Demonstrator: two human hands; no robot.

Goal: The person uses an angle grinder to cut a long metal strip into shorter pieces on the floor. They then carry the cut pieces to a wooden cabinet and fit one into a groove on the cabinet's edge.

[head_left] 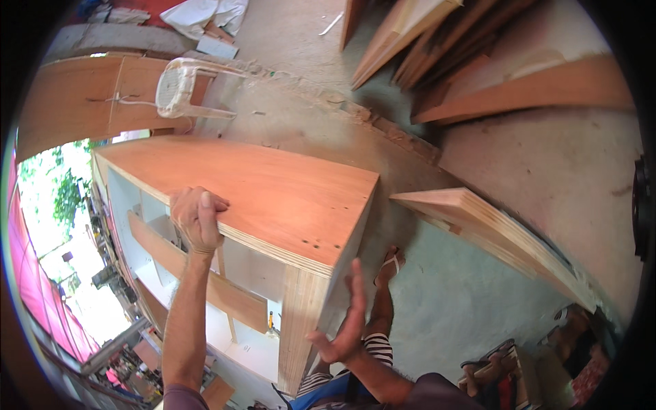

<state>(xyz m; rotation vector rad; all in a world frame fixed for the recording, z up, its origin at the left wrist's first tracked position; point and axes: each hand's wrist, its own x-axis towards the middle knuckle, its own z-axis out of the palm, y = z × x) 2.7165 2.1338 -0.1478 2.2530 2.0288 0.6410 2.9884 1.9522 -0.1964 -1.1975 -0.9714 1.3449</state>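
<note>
A large plywood cabinet [287, 198] with a reddish-brown top panel and pale layered edges stands before me. Its white-lined inside shows along the open front, crossed by a brown board [236, 301]. My left hand [197, 217] is closed over the front edge of the top panel, fingers curled onto the surface; its palm side is hidden. Beside the cabinet's near right corner, my right hand [345, 328] is raised with fingers stretched and thumb apart, holding nothing. A small yellow-handled tool [271, 320] stands inside the cabinet.
A white plastic stool [179, 89] lies tipped beyond the cabinet. On the right rests a plywood panel [506, 236], with more boards [410, 41] leaning behind. Clutter [140, 362] fills the lower left; a wooden rack [526, 376] holds items at lower right. My sandalled foot [391, 265] stands near the cabinet.
</note>
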